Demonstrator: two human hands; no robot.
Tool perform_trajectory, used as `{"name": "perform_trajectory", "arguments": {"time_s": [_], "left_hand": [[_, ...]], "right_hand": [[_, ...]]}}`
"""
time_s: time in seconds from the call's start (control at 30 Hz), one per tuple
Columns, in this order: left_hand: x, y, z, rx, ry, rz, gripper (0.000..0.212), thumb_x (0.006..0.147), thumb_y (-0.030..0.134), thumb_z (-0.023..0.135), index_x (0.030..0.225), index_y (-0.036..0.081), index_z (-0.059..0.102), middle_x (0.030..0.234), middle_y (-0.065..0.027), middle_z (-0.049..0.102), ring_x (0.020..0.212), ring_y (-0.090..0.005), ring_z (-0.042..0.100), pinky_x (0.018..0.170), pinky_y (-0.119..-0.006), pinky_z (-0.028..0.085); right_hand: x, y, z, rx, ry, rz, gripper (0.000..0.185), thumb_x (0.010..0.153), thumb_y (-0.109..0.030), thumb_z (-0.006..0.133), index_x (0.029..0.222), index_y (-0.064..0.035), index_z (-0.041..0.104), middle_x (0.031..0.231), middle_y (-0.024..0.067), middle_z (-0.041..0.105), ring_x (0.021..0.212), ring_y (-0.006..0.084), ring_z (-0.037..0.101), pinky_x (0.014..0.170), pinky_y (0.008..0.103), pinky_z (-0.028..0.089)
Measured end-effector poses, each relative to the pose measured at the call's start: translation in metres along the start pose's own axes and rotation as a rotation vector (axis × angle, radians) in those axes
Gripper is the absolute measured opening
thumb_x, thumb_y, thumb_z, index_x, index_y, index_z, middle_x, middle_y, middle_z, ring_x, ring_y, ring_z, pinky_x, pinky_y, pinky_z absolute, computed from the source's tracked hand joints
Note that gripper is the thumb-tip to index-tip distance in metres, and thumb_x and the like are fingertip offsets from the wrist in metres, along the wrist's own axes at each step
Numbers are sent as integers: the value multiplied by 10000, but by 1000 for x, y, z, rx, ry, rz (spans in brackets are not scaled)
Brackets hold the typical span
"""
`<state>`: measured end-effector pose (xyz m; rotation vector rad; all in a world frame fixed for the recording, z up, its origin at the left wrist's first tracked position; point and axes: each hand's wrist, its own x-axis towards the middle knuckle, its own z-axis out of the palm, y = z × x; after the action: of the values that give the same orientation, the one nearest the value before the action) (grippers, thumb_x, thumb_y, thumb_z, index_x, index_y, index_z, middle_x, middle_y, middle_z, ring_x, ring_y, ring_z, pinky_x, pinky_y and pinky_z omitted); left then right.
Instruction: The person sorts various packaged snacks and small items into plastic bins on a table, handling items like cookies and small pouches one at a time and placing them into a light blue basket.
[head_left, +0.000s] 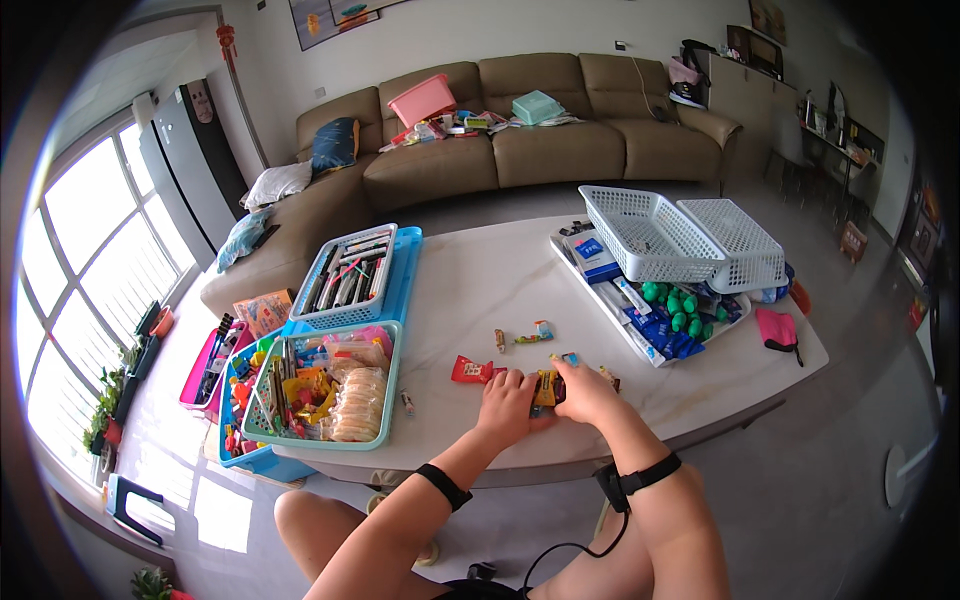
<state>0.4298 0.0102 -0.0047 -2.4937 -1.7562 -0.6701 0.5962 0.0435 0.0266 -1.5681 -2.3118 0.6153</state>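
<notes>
My left hand (510, 405) and my right hand (585, 391) meet near the front edge of the marble-patterned table (480, 277). Between them are small wrapped snacks, among them a yellow-and-brown packet (547, 388); my fingers partly hide them, and both hands touch this cluster. Just left of my left hand lies a red snack packet (472, 370). Beyond the hands lie a small wrapped candy (500, 341) and a green and blue wrapper (534, 334). More small packets lie by my right hand. A small tube-like packet (407, 403) lies farther left.
At left, a green basket (396, 375) holds wrapped crackers, above a blue bin (277, 465) of toys; behind it is a basket of markers (349, 277). At right, a white tray (637, 352) holds blue packets and green objects under grey baskets (652, 232). A pink pouch (778, 328) lies beside it.
</notes>
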Motion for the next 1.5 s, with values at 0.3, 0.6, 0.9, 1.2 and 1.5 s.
{"name": "perform_trajectory", "arguments": {"time_s": [0.3,0.6,0.9,1.2,1.5], "left_hand": [[-6,6,-1,-76,-26,-166,522,651,391,713,1068,106,583,1023,-129,541,922,-294,577,799,-402,465],[-7,-2,-2,-215,78,-199,348,661,282,716,934,80,640,941,-112,599,859,-294,601,746,-402,496],[-13,-13,9,-130,371,-194,282,649,254,740,866,100,648,895,-89,613,854,-301,583,767,-403,467],[-22,-15,-6,-34,92,-290,396,656,330,737,868,50,553,895,-117,608,852,-286,605,741,-412,482],[-27,-15,1,34,178,-262,307,717,315,665,853,54,577,814,-125,617,696,-297,626,618,-409,506]], "right_hand": [[11,14,7,107,-83,-56,526,663,-224,750,1135,-51,596,1032,209,617,995,335,587,864,387,475],[-7,-5,16,75,20,-48,422,778,-395,687,922,-3,622,886,187,654,888,348,618,799,423,483],[-27,-36,39,-251,190,-104,359,746,-245,681,995,-5,586,1027,196,556,956,352,557,793,419,496],[-6,-31,66,-202,188,-91,183,800,-123,544,940,-6,548,1002,206,537,913,363,566,749,439,508],[27,-22,46,-248,288,120,166,834,-58,474,967,-7,562,1059,214,522,910,367,592,748,432,528]]}}
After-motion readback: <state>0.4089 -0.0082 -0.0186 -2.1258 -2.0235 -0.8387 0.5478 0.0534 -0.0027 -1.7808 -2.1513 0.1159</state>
